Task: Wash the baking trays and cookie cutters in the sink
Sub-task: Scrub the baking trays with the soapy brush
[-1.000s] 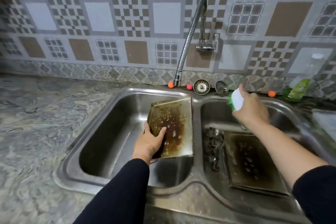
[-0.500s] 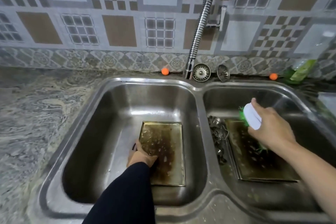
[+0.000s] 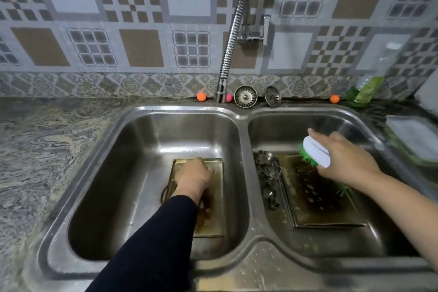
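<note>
Along the left of the frame runs a marbled stone counter point(image 3: 35, 149), meeting the rim of a stainless double sink point(image 3: 239, 275). Lower left of centre, a baking tray point(image 3: 213, 220) with brown baked-on stains lies flat on the floor of the left basin. The left hand point(image 3: 193, 176), in a dark sleeve, rests on the tray's far end; its fingers curl down toward the far edge, but whether they grip cannot be told. At upper centre a flexible metal tap point(image 3: 233, 31) rises against the patterned tiles, with two sink strainers point(image 3: 245, 96) propped on the ledge just beside its base. Right of centre, a cluster of metal cookie cutters point(image 3: 267, 173) sits at the left side of the right basin, touching a second, darker stained tray point(image 3: 317, 201) lying flat there. The right hand point(image 3: 341, 159) holds a white-backed scrubbing brush point(image 3: 316, 152), fingers wrapped over its back, green bristles above the tray's far end. At upper right stands a green bottle point(image 3: 366, 90).
</note>
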`<state>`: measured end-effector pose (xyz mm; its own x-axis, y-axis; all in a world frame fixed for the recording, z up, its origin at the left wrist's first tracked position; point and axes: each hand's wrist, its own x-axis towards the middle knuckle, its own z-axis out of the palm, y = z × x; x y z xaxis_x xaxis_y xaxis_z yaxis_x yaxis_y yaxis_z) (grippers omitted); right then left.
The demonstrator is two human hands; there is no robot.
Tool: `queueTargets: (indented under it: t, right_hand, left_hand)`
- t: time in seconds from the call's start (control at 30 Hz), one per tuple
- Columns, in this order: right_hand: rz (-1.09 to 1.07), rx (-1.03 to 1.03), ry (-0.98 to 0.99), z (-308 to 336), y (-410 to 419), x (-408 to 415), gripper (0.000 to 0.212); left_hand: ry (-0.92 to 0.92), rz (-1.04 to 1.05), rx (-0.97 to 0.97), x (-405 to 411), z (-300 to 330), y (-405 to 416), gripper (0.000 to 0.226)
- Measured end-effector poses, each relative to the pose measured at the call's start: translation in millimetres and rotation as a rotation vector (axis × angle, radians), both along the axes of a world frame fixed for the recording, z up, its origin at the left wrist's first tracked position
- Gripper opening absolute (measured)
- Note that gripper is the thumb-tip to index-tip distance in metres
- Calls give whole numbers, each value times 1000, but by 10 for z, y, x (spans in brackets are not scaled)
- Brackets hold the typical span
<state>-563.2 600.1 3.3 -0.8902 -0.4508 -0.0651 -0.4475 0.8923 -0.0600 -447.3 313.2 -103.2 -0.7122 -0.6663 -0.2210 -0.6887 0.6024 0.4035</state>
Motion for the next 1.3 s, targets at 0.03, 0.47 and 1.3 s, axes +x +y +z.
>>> queueTargets:
  t: [0.03,0.47,1.3]
  right_hand:
    - [2,6,1,67,73,-59,96]
    - [-241,-141,154,578,1676,-1541,76]
    - [-326,-286,61,-133,1962,-2336,73]
  left_hand:
    - [23,-32,-36,-119,138,131,38]
    - [-25,-231,231,-1028,-161,1946,28]
    - [-272,35,-95,-1437,-709,2475,47]
